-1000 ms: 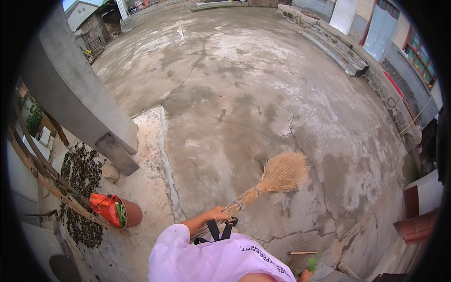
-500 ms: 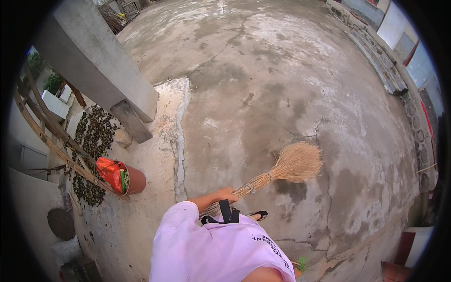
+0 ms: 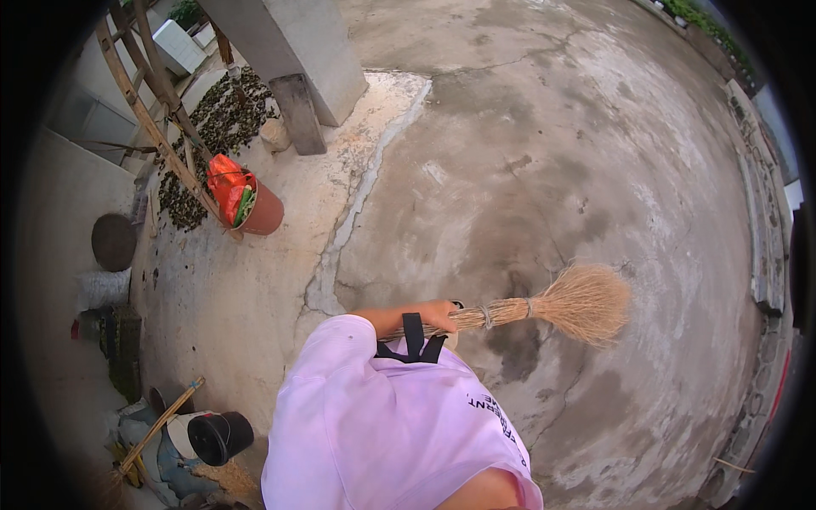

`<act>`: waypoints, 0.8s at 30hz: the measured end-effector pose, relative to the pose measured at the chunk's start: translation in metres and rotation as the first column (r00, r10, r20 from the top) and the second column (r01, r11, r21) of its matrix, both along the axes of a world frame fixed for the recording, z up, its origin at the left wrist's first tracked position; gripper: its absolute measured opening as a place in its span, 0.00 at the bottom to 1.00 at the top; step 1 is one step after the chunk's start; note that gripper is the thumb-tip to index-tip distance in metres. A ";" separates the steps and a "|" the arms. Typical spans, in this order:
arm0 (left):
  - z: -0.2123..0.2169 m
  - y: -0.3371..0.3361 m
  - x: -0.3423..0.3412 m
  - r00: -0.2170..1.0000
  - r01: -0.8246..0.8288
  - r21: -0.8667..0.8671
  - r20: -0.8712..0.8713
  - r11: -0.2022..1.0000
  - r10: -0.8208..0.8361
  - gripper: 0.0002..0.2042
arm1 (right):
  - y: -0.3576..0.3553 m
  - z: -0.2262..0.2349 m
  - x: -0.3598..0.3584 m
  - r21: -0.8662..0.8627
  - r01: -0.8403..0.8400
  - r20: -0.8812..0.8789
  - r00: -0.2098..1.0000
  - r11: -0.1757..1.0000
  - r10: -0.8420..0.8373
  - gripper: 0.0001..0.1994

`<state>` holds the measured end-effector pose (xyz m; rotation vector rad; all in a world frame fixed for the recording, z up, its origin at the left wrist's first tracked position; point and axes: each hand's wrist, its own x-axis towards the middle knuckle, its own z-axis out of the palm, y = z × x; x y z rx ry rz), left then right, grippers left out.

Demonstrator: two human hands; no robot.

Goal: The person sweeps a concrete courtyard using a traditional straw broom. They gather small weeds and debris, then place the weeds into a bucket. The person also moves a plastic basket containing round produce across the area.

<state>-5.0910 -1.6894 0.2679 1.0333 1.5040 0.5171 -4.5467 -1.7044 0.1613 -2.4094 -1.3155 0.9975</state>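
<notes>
Stretches away as a concrete floor (image 3: 476, 212), grey-brown, blotched with dark patches and veined with cracks. Meets a lighter slab (image 3: 246, 285) on the left along a pale, ragged strip (image 3: 354, 217). Bears on that side a grey pillar (image 3: 297, 51), a weathered board (image 3: 297, 115) upright against it, a pale rounded lump (image 3: 274, 134), dark scattered bits (image 3: 223, 110), a reddish-brown bucket (image 3: 270, 208) and, lower left, a black bucket (image 3: 225, 438) near a straw-coloured heap (image 3: 228, 478).

The broom (image 3: 510, 309) is right of the bucket (image 3: 267, 211), the pillar (image 3: 293, 51) beyond both.
</notes>
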 end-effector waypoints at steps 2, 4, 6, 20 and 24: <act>0.013 0.019 -0.008 1.000 -0.005 0.008 -0.012 1.000 0.005 0.19 | 0.038 0.002 -0.007 -0.005 -0.042 -0.004 0.999 0.999 0.042 0.08; -0.005 0.033 -0.015 0.994 -0.002 -0.018 -0.106 1.000 0.000 0.19 | 0.072 0.008 -0.013 -0.018 -0.089 0.001 0.996 0.996 0.089 0.08; -0.016 0.043 -0.026 0.991 -0.035 -0.031 -0.133 0.999 0.030 0.20 | 0.106 0.009 -0.026 -0.029 -0.145 -0.001 0.989 0.989 0.145 0.08; -0.018 0.111 -0.040 0.914 -0.394 -0.052 -0.124 0.918 0.386 0.19 | 0.270 0.020 -0.057 -0.113 -0.386 0.002 0.921 0.915 0.389 0.08; -0.023 0.084 -0.010 0.826 -0.555 -0.027 -0.134 0.832 0.547 0.19 | 0.324 0.015 -0.057 -0.112 -0.500 -0.002 0.864 0.859 0.503 0.08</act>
